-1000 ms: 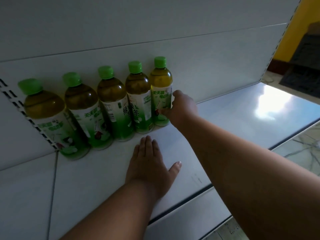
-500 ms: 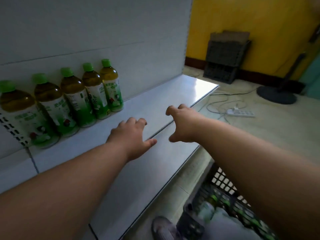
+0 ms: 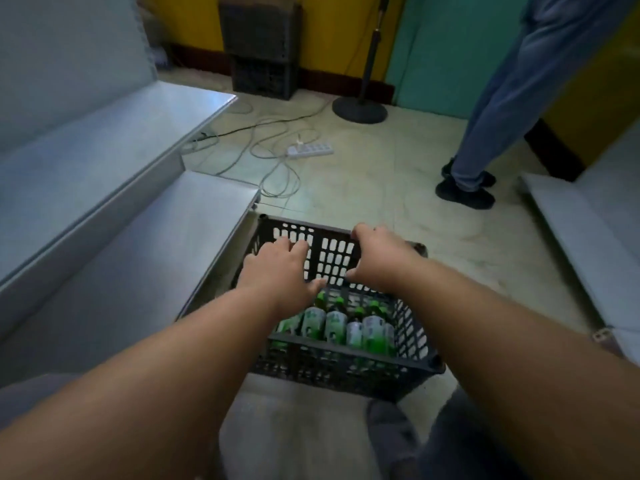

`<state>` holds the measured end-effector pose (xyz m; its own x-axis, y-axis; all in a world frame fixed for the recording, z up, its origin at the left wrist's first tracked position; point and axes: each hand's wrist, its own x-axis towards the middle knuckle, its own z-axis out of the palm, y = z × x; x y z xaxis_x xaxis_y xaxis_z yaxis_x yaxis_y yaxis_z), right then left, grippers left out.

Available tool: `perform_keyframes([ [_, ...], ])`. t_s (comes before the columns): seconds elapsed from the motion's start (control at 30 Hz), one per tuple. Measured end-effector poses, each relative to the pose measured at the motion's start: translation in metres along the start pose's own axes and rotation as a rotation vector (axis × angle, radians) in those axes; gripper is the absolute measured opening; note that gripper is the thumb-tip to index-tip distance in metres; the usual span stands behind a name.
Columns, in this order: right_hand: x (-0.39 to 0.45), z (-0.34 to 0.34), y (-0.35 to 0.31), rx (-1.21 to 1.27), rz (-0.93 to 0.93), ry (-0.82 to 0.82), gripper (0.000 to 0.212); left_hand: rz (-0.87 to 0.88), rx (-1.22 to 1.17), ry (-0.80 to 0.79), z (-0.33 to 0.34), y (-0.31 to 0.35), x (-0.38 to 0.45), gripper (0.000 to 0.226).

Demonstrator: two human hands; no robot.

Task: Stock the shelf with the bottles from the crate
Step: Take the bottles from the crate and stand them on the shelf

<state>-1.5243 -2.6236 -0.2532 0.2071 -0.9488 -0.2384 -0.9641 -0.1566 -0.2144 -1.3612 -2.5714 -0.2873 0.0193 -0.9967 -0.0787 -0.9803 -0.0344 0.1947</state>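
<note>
The green-capped tea bottles (image 3: 341,323) lie packed side by side at the bottom of a black plastic crate (image 3: 332,252), with their caps toward the far wall of the crate and their white and green labels up. The crate has lattice walls and stands on the pale floor (image 3: 398,181), just beside the lower shelf (image 3: 145,258) of a grey metal shelving unit.

Both bare arms reach forward over the crate. The left hand (image 3: 277,271) is above the bottles, palm down, the fingers spread and a little curled, the thumb pointing to the right; its grip is apart and holds nothing. The right hand (image 3: 379,259) is further forward, near the far rim of the crate, with the fingers bent downward. Its grip is also loose and apart, and no bottle is in it; I cannot tell if the fingertips touch the rim.

The upper shelf (image 3: 86,150) at the left is bare in the part that shows. On the floor beyond the crate lie a white power strip (image 3: 310,150) and loose cables (image 3: 273,157). Further back stand a round stand base (image 3: 359,109) and dark stacked crates (image 3: 261,50) against the yellow wall. At the right, the legs of another person (image 3: 502,109) in blue trousers and dark shoes are in view.
</note>
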Motion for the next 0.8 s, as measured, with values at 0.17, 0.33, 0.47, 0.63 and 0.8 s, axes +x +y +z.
perform_keyframes([
  [0.17,0.029,0.069,0.083,0.11,0.147,-0.012,0.069,0.048,0.014,-0.195,0.093,0.031,0.041,0.076],
  [0.33,0.068,0.134,0.14,0.196,0.272,-0.076,0.068,0.033,0.049,-0.289,0.171,0.051,0.063,0.097],
  [0.47,0.104,0.174,0.16,0.282,0.349,-0.166,0.074,0.014,0.053,-0.304,0.201,0.052,0.069,0.103],
  [0.63,0.148,0.224,0.172,0.376,0.501,-0.281,0.079,0.014,0.052,-0.264,0.208,0.05,0.071,0.1],
  [0.8,0.177,0.265,0.179,0.336,0.695,-0.411,0.081,0.008,0.039,-0.289,0.21,0.05,0.076,0.098],
])
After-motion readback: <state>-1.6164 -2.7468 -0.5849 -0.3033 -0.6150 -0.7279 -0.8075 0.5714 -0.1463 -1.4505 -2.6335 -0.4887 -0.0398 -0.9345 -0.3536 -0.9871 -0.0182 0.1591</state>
